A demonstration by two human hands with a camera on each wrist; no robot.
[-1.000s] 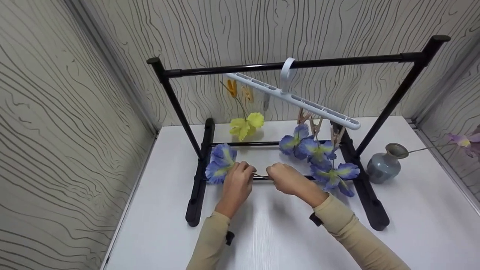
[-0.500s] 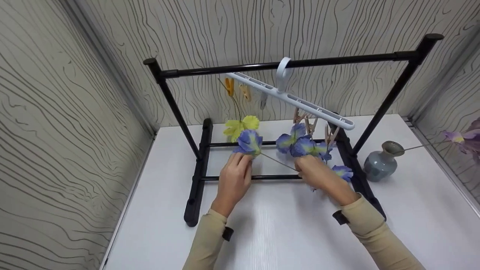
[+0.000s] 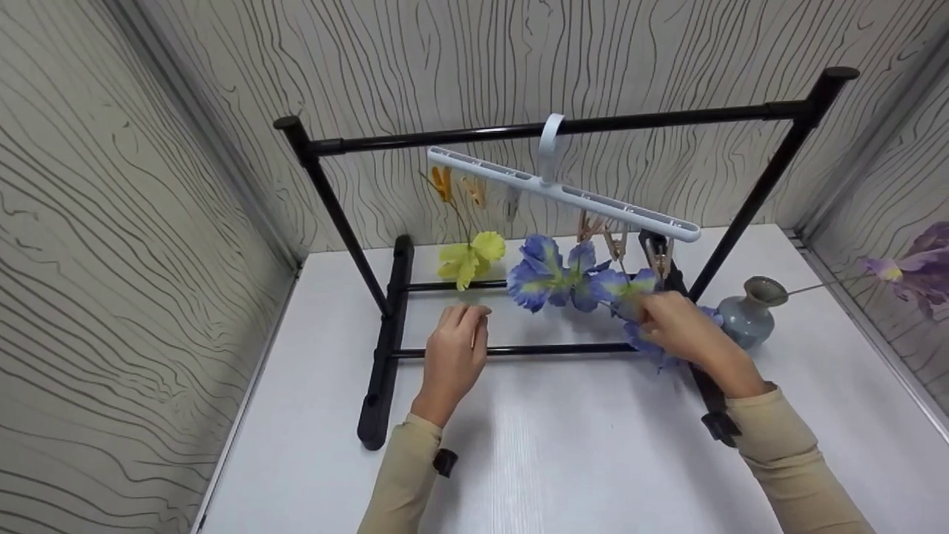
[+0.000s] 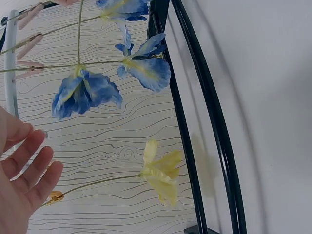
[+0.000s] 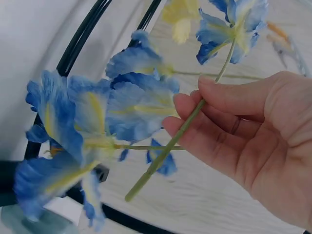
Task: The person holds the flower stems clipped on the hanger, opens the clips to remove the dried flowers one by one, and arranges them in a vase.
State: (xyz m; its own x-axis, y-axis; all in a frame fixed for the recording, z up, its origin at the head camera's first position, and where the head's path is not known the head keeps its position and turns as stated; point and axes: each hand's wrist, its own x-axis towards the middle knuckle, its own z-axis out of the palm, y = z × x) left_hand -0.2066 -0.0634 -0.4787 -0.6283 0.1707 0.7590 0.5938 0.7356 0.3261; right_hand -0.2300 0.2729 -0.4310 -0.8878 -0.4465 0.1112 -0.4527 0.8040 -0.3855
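Desk stretches broadly in front of the rack, with plenty of room between the front bar and the near side of the head view, crossed only by the sleeves. Its left edge runs well apart from the left foot; its back edge meets the grained wall. Room is tighter on the right, where the vase stands just beside the right foot. The vase holds a thin stalk that leans right to a pink flower.

The right hand has a narrow grip, thumb and fingertips pinching the stem of a blue flower. That bloom points left, overlapping the hung flowers in the head view; whether they touch, I cannot tell. The left hand is above the front bar, its grip loose, fingers slightly bent. Beyond it a yellow flower hangs by an orange clip from the hanger, which hooks over the top bar.
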